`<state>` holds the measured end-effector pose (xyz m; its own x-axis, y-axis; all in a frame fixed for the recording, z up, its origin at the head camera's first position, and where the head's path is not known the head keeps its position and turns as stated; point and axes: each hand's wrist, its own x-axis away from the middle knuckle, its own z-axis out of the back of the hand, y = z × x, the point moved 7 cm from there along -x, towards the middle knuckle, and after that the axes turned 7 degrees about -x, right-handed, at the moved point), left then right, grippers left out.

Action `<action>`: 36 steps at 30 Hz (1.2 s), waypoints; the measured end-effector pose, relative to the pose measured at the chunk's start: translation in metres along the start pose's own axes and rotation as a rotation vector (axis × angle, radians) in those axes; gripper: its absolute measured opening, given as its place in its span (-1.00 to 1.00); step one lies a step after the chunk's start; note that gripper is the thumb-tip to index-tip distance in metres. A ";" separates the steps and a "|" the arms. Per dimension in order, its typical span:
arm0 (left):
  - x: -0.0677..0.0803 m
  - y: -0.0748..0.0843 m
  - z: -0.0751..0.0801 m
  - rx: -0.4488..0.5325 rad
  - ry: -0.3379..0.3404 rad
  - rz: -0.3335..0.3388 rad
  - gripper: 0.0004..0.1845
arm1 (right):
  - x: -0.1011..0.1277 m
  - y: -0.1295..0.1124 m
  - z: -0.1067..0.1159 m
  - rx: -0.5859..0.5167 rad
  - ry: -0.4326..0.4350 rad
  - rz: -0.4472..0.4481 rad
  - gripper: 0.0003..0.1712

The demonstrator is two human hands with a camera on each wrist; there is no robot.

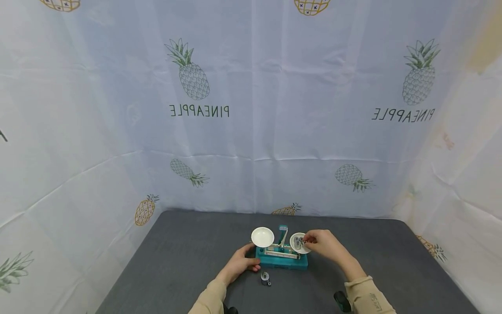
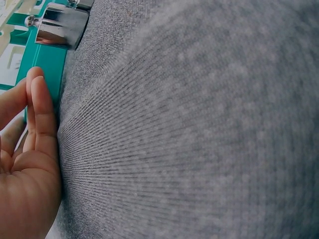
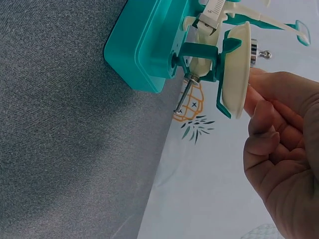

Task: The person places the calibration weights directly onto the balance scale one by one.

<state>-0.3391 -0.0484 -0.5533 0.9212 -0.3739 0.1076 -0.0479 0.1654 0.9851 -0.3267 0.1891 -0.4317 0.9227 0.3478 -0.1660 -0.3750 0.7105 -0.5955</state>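
Note:
A balance scale [image 1: 284, 262] with a teal base and two white pans stands on the dark table. My left hand [image 1: 240, 262] holds the left end of its base, thumb along the front and a finger toward the back, below the left pan [image 1: 262, 237]. In the left wrist view that hand [image 2: 30, 164] lies low beside the teal base. My right hand [image 1: 323, 244] pinches a small metal weight at the right pan [image 1: 300, 250], its fingertips partly hidden. Other metal weights [image 1: 298, 242] sit in this pan; one knobbed weight [image 3: 254, 53] shows above its rim.
A larger shiny metal weight [image 1: 264, 276] and a tiny one [image 1: 269, 284] stand on the table in front of the base. The grey tabletop [image 1: 188, 244] ends at a pineapple-print curtain [image 1: 274, 131] behind and at both sides. A dark object [image 1: 342, 301] is near the right sleeve.

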 end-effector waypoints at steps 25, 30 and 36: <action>0.000 -0.001 0.000 -0.002 0.000 -0.012 -0.24 | -0.001 0.002 -0.006 0.030 -0.009 -0.023 -0.90; -0.001 -0.002 0.000 -0.004 0.001 -0.019 -0.25 | 0.000 0.000 0.000 0.033 0.034 -0.032 -0.89; -0.001 -0.001 0.000 0.000 0.000 -0.014 -0.25 | 0.004 0.000 0.012 -0.035 0.083 -0.038 -0.77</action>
<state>-0.3402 -0.0478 -0.5545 0.9220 -0.3758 0.0937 -0.0352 0.1598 0.9865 -0.3241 0.1977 -0.4227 0.9410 0.2680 -0.2067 -0.3376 0.6997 -0.6297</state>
